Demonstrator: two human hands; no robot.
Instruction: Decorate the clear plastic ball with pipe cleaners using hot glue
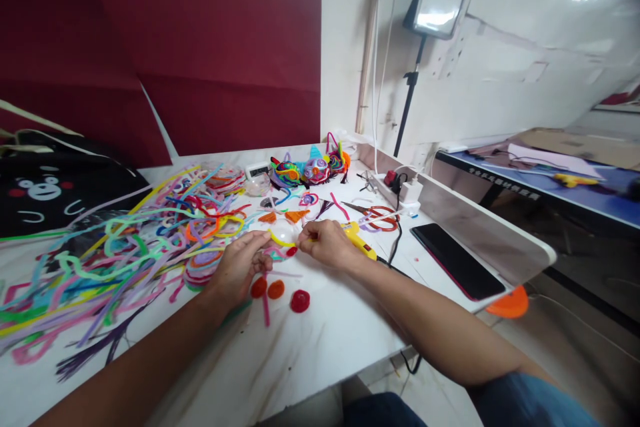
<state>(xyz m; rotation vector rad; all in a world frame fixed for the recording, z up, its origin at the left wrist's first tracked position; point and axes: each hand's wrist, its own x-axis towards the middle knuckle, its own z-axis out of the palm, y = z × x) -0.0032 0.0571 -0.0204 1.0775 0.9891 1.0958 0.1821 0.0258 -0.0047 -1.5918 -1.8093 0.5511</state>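
A yellow pipe cleaner (281,241) curves between my two hands, around the near side of a clear plastic piece (286,229). My left hand (244,259) pinches its left end. At its right end, my right hand (327,243) is closed with the fingertips pressed together. Just below the pipe cleaner are a small red piece (292,251) and a pink strip. Two orange fuzzy discs (267,289) and a red coil (300,301) lie nearer me on the table. Two orange triangles (297,215) sit beyond the clear piece.
A tangled heap of coloured pipe cleaners (145,240) covers the left side. Several colourful wrapped balls (316,171) stand at the back. Right of my right hand are a yellow glue gun (361,240), scissors (383,219), a power strip (409,203) and a phone (456,260).
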